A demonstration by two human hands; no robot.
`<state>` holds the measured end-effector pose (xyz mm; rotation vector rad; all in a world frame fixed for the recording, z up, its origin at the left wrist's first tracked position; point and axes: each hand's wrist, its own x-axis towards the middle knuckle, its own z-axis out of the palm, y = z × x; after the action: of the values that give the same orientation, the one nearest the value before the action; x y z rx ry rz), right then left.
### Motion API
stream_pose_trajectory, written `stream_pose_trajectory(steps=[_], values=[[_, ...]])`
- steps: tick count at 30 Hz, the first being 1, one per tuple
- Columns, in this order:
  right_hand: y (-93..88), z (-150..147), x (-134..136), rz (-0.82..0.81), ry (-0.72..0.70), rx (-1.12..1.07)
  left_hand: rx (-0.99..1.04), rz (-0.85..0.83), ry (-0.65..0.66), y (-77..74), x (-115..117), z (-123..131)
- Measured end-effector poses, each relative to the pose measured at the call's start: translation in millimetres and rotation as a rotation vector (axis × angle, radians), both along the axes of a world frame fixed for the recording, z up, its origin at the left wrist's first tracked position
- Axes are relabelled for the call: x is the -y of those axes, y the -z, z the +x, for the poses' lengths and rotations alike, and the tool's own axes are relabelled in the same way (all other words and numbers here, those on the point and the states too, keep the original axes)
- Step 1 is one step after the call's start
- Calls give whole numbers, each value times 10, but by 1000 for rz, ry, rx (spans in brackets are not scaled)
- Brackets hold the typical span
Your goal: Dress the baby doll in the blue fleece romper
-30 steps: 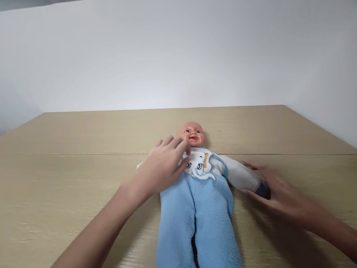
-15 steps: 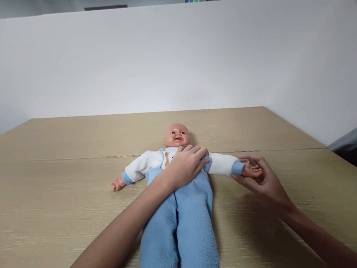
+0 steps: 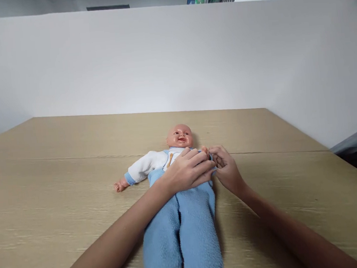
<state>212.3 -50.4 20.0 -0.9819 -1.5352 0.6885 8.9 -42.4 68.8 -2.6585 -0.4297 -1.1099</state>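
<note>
A baby doll (image 3: 178,136) lies face up on the wooden table (image 3: 59,169), head away from me. It wears a white top and fluffy blue dungarees (image 3: 186,225). One sleeve with its small hand (image 3: 119,185) stretches out to the left. My left hand (image 3: 186,171) lies flat on the doll's chest, fingers extended. My right hand (image 3: 227,167) is curled at the doll's right shoulder, fingers pinched around the folded-in arm, which is mostly hidden.
A white partition wall (image 3: 159,60) rises behind the table. The table's right edge (image 3: 304,137) runs diagonally, with a dark gap beyond it at the far right.
My right hand moved left, bringing the doll's outstretched right arm in against its shoulder. My left hand stayed on the chest.
</note>
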Motion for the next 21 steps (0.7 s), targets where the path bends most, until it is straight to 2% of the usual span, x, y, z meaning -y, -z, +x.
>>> stream_pose_trajectory(steps=[3,6,9,13,15,19,21], values=[[13,13,140,67,-59,93,73,62,1,21,15,-2],[10,9,267,67,-93,108,99,-34,-39,2,30,8],[15,-8,337,101,-91,145,126,-334,-42,-87,34,19],[0,-34,363,116,-33,179,147,-965,52,-252,-3,0],[1,-45,357,41,-23,80,131,-1110,62,-290,-38,-18],[76,-62,297,-314,-55,-338,130,-999,-78,-219,-112,-32],[135,-67,245,-416,-64,-425,115,-932,-130,-152,-141,-32]])
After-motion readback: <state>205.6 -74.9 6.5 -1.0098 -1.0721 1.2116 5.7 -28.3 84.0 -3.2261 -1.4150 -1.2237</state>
